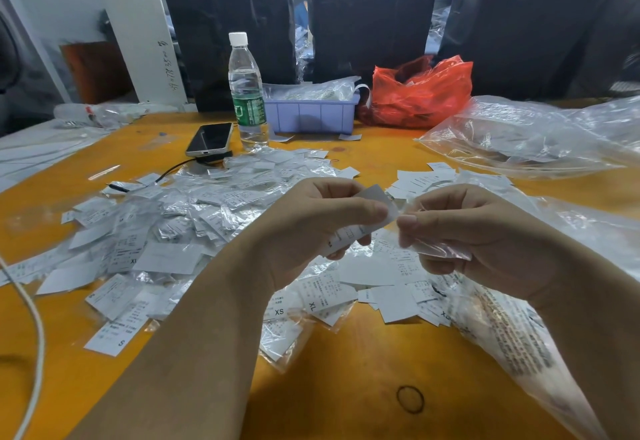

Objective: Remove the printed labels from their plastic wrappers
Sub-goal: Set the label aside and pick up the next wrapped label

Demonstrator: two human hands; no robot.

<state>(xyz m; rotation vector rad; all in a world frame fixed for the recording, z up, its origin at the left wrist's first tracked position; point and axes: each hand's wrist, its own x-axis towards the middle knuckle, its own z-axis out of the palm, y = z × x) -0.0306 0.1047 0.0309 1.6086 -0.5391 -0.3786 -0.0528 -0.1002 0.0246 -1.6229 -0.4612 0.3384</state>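
A white printed label (375, 205) is held tilted above the label pile (194, 228), its clear wrapper (440, 249) just beside it.

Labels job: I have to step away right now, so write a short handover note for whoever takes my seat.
Left hand: pinches a label, held above the table.
Right hand: pinches the clear wrapper next to that label; label looks out or nearly out.
Wrapped pile: on the table, left of the hands, still in plastic.
Bare labels: loose under and right of the hands.
Done: a share unwrapped.
Left: drop this label and wrapper, then work through the wrapped pile, which looks like the larger share.
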